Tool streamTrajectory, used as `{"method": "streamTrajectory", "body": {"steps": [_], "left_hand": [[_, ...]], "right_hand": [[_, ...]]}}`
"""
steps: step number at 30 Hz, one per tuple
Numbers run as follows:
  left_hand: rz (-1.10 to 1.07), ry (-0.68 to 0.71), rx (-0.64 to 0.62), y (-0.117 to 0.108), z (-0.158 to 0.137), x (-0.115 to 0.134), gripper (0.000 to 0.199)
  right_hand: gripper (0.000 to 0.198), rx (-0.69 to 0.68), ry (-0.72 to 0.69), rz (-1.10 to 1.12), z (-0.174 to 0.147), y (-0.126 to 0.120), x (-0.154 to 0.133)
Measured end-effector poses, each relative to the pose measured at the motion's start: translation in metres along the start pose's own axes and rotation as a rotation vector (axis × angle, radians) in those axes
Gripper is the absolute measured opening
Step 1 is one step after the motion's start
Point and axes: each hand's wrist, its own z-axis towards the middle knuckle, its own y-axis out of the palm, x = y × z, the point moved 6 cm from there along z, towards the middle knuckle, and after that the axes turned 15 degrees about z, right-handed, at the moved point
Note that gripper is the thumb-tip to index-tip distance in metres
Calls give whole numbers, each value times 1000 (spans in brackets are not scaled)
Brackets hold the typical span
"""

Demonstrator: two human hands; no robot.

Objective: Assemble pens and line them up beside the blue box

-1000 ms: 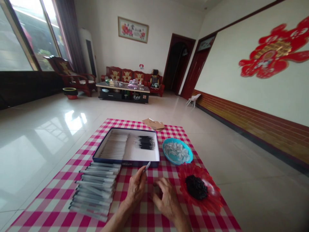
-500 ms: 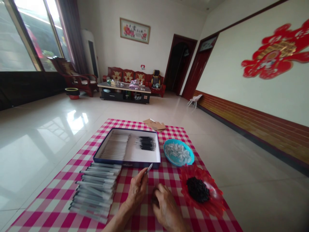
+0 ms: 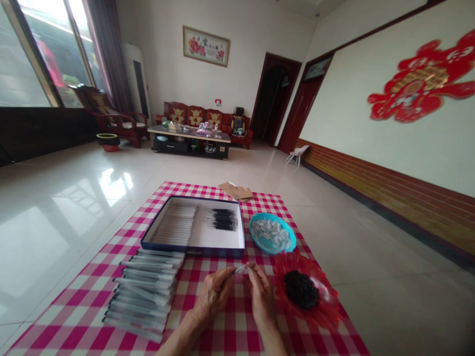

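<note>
My left hand [image 3: 215, 291] is closed around a pen [image 3: 240, 269], whose clear front end sticks out to the right between thumb and fingers. At that tip, my right hand [image 3: 262, 296] pinches with thumb and forefinger; what lies between them is too small to make out. Left of my hands, a pile of capped clear pens [image 3: 143, 291] lies on the checked tablecloth [image 3: 208, 336]. A red flower-shaped dish [image 3: 326, 311] of small black parts [image 3: 301, 289] stands just right of my right hand. Beyond it is a blue bowl [image 3: 256, 242] with clear caps [image 3: 272, 233].
A shallow dark-blue box [image 3: 218, 251] ahead holds a row of clear barrels [image 3: 174, 222] on its left and black refills [image 3: 223, 219] on its right. Brown cardboard [image 3: 239, 192] lies at the table's far edge. A coffee table [image 3: 189, 141] and a sofa stand across the room.
My right hand has risen from the cloth, and its fingers now meet the pen's tip. The left hand has lowered the pen from a steep tilt to nearly level.
</note>
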Motion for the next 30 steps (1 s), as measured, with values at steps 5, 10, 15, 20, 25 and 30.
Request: {"method": "streamTrajectory", "body": {"steps": [5,10,15,20,25,30], "left_hand": [[51,-1,-30,0,2,3,24],[131,-4,-78,4,0,1,26],[177,-2,-116,5,0,2,25],[181,6,-114,4,0,4,25],[225,3,-126,6,-1,2,23],[289,2,-161,9,-1,0,22]], "right_hand": [[35,131,24,241,8,-4,11],[32,146,1,299,10,-6,11],[32,117,-27,239,10,-1,7],[30,38,-40,128,5,8,2],[34,-20,6,165,4,9,6],[43,-17,80,178,6,6,12]]}}
